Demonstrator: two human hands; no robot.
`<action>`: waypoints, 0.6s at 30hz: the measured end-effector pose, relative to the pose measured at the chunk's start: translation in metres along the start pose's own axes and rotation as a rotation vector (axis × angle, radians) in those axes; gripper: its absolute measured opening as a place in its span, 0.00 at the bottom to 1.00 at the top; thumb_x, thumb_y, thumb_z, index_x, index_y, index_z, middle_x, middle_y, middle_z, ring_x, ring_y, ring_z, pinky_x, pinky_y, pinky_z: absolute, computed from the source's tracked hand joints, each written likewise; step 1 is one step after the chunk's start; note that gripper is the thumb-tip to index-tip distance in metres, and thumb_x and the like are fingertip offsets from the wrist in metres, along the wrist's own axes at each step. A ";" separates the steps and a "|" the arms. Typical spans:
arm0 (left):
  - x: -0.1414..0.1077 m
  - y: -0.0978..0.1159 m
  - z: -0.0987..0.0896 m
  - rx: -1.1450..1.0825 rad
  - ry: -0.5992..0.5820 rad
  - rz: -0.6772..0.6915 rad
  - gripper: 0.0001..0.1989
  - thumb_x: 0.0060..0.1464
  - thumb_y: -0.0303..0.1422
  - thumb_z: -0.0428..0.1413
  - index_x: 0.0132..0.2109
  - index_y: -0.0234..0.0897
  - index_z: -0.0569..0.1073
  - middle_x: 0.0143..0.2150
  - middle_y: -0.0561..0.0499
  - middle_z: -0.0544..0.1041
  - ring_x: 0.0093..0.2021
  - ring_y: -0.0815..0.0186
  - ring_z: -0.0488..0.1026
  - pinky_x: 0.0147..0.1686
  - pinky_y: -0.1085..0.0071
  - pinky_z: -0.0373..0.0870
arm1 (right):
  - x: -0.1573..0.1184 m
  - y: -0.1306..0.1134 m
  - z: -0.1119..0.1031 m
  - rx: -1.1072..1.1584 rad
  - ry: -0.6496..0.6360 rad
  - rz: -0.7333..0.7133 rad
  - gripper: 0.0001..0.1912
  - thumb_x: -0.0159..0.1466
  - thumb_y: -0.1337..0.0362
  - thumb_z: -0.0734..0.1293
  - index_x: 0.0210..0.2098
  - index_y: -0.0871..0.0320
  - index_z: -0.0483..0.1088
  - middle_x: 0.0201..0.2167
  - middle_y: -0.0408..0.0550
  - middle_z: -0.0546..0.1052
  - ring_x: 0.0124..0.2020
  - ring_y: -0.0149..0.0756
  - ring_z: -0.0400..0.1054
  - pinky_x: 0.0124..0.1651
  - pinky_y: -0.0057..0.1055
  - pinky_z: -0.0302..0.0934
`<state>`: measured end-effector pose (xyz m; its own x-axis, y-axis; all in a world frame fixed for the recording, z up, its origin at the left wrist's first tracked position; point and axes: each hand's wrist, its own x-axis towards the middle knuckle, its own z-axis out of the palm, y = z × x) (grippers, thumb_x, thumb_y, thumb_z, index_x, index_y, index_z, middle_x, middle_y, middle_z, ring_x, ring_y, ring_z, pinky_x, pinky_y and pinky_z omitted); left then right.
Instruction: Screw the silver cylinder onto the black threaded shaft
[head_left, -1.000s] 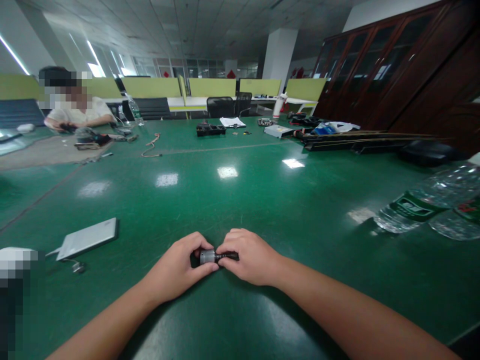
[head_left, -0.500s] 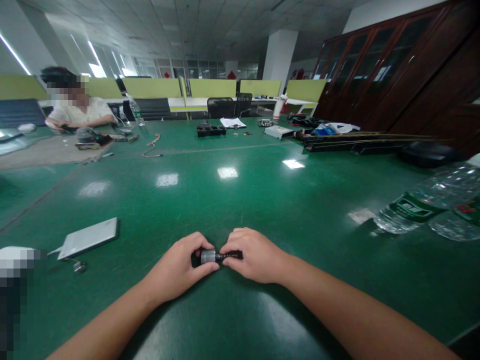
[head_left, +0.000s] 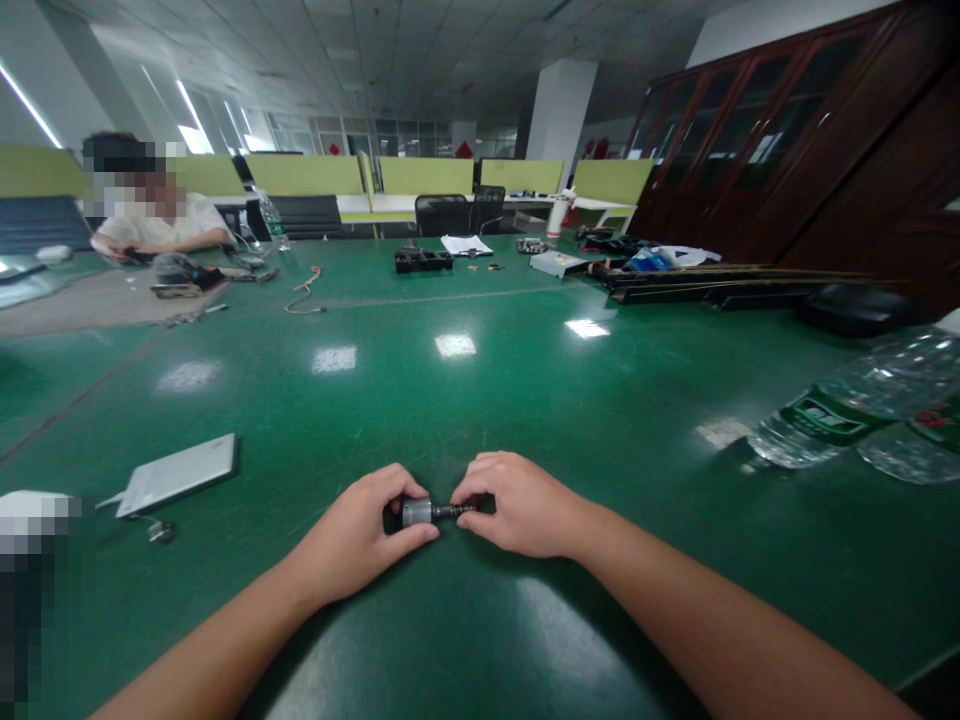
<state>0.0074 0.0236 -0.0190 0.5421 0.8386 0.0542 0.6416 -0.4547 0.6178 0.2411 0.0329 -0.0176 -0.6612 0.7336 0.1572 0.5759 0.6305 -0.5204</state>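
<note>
My left hand (head_left: pixel 369 528) is curled round a short grey metal cylinder (head_left: pixel 417 512), thumb in front and fingers behind. A thin dark shaft (head_left: pixel 444 511) comes out of the cylinder's right end and looks ridged, like a screw thread or a spring. My right hand (head_left: pixel 517 505) pinches the far end of this shaft between thumb and fingertips. Both hands rest low over the green table (head_left: pixel 420 400), close together. The cylinder's left end lies hidden inside my left hand, and its exact kind cannot be made out.
A silver flat box (head_left: pixel 178 475) with a cable lies to the left. Clear plastic bottles (head_left: pixel 825 415) stand at the right. Farther back are a black tray (head_left: pixel 423 261), long dark bars (head_left: pixel 720 285) and a cord (head_left: pixel 304 290). Another person (head_left: pixel 154 215) sits at the far left.
My right hand has slid a little to the right along the shaft, towards its outer end, baring more of it. My left hand has stayed still round the cylinder.
</note>
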 end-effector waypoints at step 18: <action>-0.002 -0.001 -0.001 0.010 0.001 0.010 0.11 0.57 0.40 0.60 0.41 0.38 0.73 0.37 0.51 0.75 0.37 0.62 0.71 0.37 0.67 0.66 | -0.008 0.014 -0.027 -0.042 -0.085 0.101 0.07 0.57 0.67 0.72 0.37 0.56 0.80 0.33 0.46 0.78 0.35 0.35 0.71 0.39 0.30 0.60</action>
<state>0.0050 0.0226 -0.0195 0.5477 0.8344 0.0612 0.6417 -0.4659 0.6091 0.2674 0.0432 -0.0032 -0.6359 0.7711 0.0329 0.6603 0.5656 -0.4941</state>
